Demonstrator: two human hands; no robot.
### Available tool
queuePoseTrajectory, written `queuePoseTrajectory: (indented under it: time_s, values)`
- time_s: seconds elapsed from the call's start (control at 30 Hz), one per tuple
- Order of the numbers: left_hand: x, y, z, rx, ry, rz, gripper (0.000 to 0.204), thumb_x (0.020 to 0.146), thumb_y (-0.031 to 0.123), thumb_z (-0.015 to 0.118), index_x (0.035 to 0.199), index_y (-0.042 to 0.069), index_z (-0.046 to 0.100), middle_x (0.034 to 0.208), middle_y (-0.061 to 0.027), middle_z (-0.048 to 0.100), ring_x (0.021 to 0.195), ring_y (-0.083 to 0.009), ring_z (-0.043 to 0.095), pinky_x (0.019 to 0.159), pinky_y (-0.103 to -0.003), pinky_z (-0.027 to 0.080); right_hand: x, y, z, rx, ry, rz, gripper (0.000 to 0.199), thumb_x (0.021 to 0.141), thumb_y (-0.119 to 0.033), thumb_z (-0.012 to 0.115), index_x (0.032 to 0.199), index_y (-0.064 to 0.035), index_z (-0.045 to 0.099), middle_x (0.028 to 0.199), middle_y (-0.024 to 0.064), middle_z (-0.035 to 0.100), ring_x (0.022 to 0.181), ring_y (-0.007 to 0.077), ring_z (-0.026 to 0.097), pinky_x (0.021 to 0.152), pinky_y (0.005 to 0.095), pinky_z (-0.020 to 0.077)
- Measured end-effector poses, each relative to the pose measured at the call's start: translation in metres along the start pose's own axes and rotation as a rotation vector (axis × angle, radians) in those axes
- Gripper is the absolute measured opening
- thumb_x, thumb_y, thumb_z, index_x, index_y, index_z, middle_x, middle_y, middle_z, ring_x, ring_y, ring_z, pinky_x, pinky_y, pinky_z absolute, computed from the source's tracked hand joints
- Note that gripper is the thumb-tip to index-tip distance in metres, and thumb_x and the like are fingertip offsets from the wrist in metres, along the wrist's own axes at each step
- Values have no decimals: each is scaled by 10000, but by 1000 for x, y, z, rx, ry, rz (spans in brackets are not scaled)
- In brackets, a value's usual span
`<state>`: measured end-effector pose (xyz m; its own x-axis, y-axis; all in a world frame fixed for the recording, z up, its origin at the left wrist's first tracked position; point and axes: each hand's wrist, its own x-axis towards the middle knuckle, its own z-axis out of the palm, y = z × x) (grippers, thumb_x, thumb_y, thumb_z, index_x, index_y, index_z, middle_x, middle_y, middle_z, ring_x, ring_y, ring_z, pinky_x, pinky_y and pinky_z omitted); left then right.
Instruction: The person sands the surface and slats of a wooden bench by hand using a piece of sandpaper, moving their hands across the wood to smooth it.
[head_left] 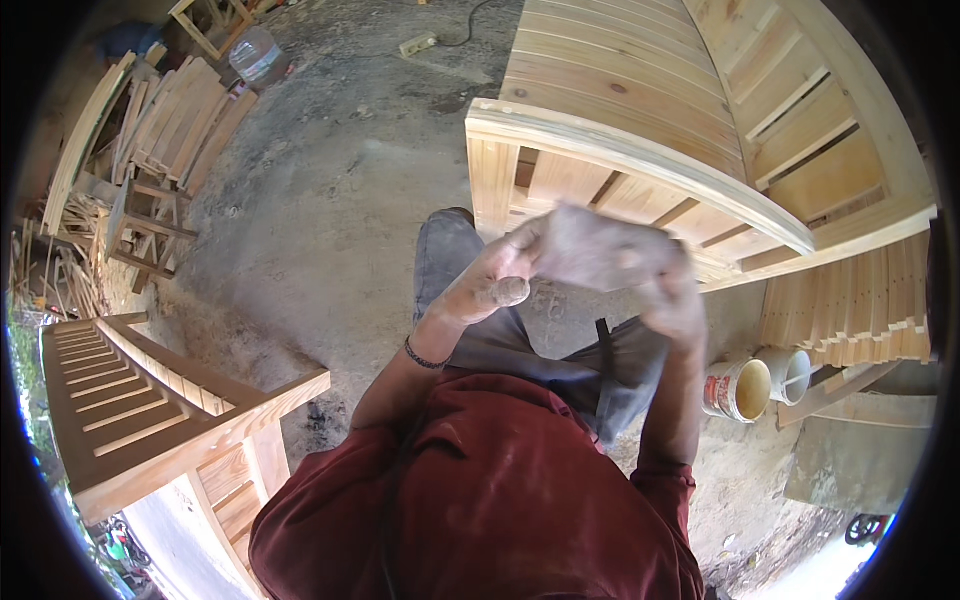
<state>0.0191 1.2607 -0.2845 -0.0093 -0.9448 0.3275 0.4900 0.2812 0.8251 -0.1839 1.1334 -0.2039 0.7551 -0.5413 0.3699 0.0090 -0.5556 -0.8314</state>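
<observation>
Between my two hands stretches a pale grey-brown sheet (pixel 605 248), like worn sandpaper, smeared by motion. My left hand (pixel 497 272) is closed on its left end, with a dusty thumb showing. On the right end, my right hand (pixel 672 298) is closed too, but its fingers are blurred. Just beyond the sheet stands a pale wooden bench (pixel 625 80) with a slatted seat and back. Its curved armrest (pixel 640 155) runs close above my hands, and the sheet overlaps part of the slatted side below it.
At the lower left is a second slatted wooden piece (pixel 200 450). Wood boards (pixel 180 120) are stacked at the far left near a clear plastic jug (pixel 257 60). Two buckets (pixel 738 390) stand by my right side, below a row of wooden slats (pixel 845 300). A power socket (pixel 418 44) lies on the floor.
</observation>
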Motion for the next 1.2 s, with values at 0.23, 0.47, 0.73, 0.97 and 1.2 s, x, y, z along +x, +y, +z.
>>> queuePoseTrajectory:
  time_s: [0.23, 0.47, 0.73, 0.97, 1.2]
  values:
    - [-31, -43, -11, -122, 143, -128, 424, 1058, 298, 568, 1375, 17, 550, 1235, -37, 640, 1173, -105, 576, 1008, -288, 463, 17, -10, 17, -151, -295, 3, 210, 935, -208, 681, 1075, -57, 725, 861, 184, 720, 786, 358, 693, 738, 406, 555]
    - [-2, -27, 6, 809, 754, 92, 441, 1105, 234, 412, 1401, -82, 496, 1306, -218, 636, 1228, -277, 609, 1046, -365, 463, 90, 1, -76, -645, 346, -64, 352, 982, -348, 647, 1035, -10, 730, 917, 191, 740, 840, 325, 729, 749, 387, 558]
    - [60, -39, 3, 1209, 647, 446, 488, 1059, 52, 370, 1502, -135, 286, 1502, -317, 434, 1409, -445, 432, 1170, -423, 348, 94, 47, -74, -865, 161, 366, 624, 991, -610, 473, 1099, -58, 745, 1032, 272, 705, 1052, 469, 639, 938, 492, 485]
    - [91, -42, 7, 1091, 725, 282, 468, 1044, 24, 383, 1478, -142, 323, 1462, -342, 444, 1365, -470, 453, 1128, -451, 373, 95, 35, -70, -869, 144, 557, 606, 964, -608, 442, 1165, -126, 750, 1077, 192, 738, 1110, 400, 656, 981, 469, 480]
    - [80, -39, -3, 1061, 671, 265, 551, 1009, 6, 428, 1533, -61, 271, 1378, -354, 498, 1226, -533, 530, 1042, -489, 445, 100, 26, -64, -900, 204, 628, 576, 953, -580, 448, 1186, -145, 745, 1131, 187, 730, 1138, 403, 649, 1010, 465, 470]
